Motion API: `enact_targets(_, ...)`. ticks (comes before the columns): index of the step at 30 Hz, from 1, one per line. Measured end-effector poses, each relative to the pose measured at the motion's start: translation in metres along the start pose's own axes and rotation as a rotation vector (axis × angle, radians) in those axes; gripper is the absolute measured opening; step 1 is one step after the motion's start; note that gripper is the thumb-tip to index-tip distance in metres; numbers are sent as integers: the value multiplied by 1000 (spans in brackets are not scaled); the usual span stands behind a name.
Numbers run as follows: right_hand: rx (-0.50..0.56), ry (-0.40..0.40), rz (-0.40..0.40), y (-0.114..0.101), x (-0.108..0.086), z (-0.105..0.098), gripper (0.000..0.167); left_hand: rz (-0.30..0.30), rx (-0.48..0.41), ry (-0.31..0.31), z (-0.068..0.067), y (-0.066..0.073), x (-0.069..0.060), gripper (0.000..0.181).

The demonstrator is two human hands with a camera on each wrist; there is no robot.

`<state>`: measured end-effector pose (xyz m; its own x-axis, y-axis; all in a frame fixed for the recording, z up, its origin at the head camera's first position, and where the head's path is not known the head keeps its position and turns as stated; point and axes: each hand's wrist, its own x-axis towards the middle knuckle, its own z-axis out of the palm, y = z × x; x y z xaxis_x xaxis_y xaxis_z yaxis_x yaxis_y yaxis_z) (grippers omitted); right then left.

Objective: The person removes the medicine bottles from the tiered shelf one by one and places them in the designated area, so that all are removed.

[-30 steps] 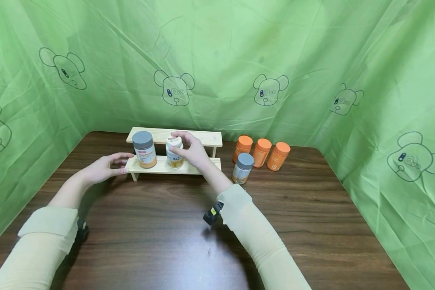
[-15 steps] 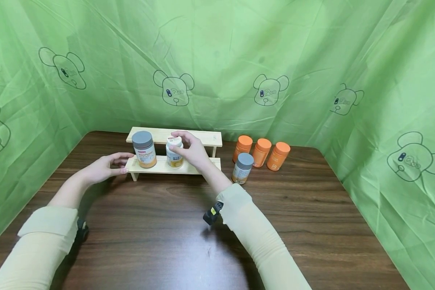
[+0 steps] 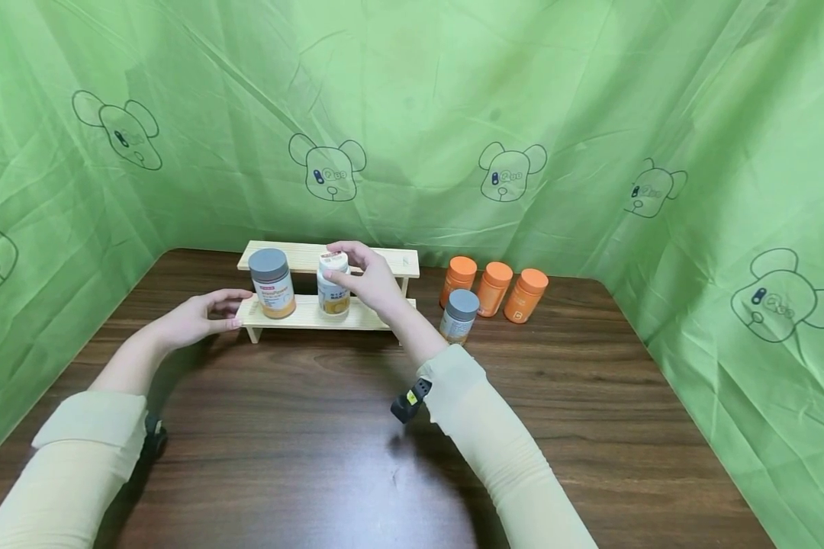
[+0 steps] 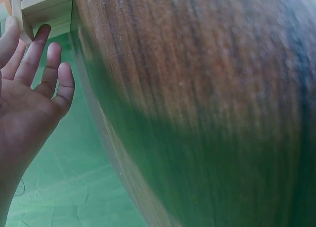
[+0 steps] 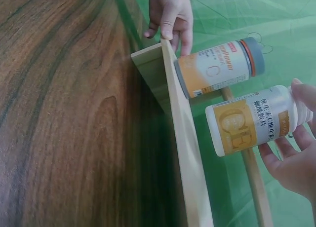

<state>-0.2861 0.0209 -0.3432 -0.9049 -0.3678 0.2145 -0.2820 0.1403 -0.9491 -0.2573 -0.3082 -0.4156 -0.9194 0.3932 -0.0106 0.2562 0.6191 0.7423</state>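
Note:
At the left end of the two-tier wooden rack [image 3: 302, 323], the left hand [image 3: 195, 319] grips the lower board's end, thumb in front. In the right wrist view this hand [image 5: 171, 15] has its thumb on the board [image 5: 190, 158]. The right hand [image 3: 371, 284] pinches a white bottle [image 3: 333, 293] near its cap, thumb and fingers on either side. Upright over the lower board, the bottle [image 5: 252, 119] shows a small gap below its base in the right wrist view. To its left stands a grey-lidded jar [image 3: 273, 288] on that board.
Right of the rack, three orange bottles [image 3: 457, 282] [image 3: 494, 290] [image 3: 525, 296] stand on the dark wooden table [image 3: 302, 427]. A smaller grey-lidded jar [image 3: 458, 316] is in front of them, its lower part partly behind the right forearm. Green cloth [image 3: 419, 91] surrounds the table.
My right hand and the white bottle have shifted slightly right and up in the head view. The left hand keeps its place at the rack's end.

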Motion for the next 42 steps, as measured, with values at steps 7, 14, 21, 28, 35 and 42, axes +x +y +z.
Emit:
enact_targets(7, -12, -19, -15, -8, -4, -12, 40, 12, -24, 4, 0, -3, 0, 58)
enact_targets(14, -35, -37, -18, -21, -10, -24, 40, 11, -18, -4, -1, 1, -1, 58)
enact_targets(21, -61, -55, -31, -31, -15, -38, 40, 2, -13, 2, -1, 1, -1, 57)
enact_targets(28, -73, -56, -48, -44, -21, -54, 43, -8, -2, -1, 0, 1, 0, 57)
enact_targets(35, -41, -48, -64, -59, -30, -69, 40, -3, -4, 3, 0, 1, 2, 57)
enact_targets(42, -44, -53, -79, -72, -39, -85, 40, 2, -1, 8, 1, 2, 2, 56)
